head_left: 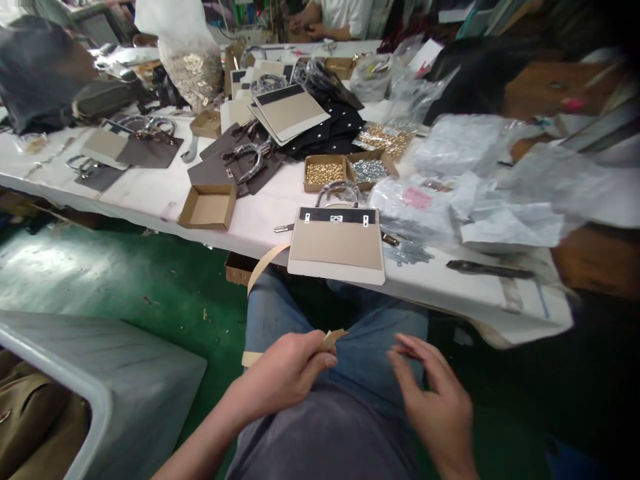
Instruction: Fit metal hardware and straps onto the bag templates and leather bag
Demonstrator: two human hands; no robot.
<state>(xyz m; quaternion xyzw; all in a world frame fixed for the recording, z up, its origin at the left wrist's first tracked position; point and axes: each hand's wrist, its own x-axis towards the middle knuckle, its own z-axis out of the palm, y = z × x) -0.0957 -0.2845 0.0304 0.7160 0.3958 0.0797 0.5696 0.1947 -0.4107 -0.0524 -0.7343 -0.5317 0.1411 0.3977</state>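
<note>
My left hand [285, 373] is closed in a pinch on a tan strap [265, 261], which loops up from my lap toward the table edge. My right hand [435, 393] hovers beside it over my jeans, fingers loosely curled and apart, holding nothing. Just ahead on the white table [150, 190] lies a beige bag panel [337, 243] with a black top band, metal fittings and a curved handle.
Small cardboard boxes of gold [325, 172] and silver hardware [371, 170], an empty open box [207, 207], more bag panels, handles and plastic bags crowd the table. A grey bin rim [100, 393] stands at lower left. Another person's arms [320, 28] are at the far side.
</note>
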